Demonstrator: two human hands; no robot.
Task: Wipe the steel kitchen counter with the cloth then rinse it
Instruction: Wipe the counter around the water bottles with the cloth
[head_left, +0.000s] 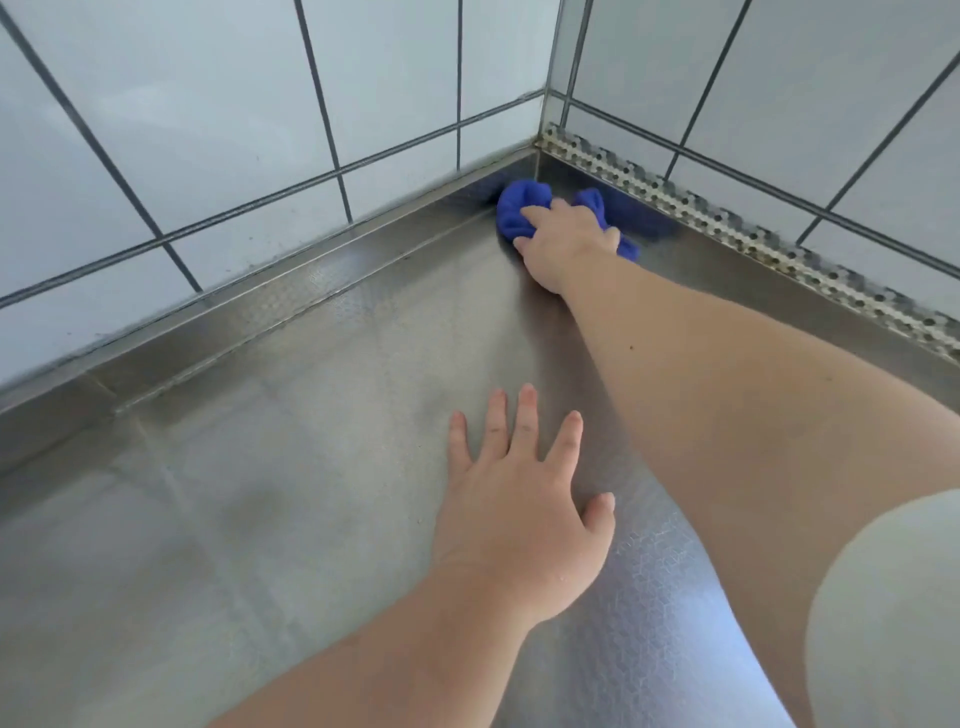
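Two hands are counted. One, the right hand (563, 244), is closed on the one blue cloth (524, 208) — a single bunched cloth, of which two lobes are seen, one to each side of the grip. The other, the left hand (519, 499), is laid flat and apart from the grip, nearer the camera; five spread fingers are counted on it. One steel counter (234, 519) is seen under both. Two tiled walls (208, 130) are counted beyond the grip, met in one corner — and one perforated strip (727, 218) is seen, to the right of the grip.
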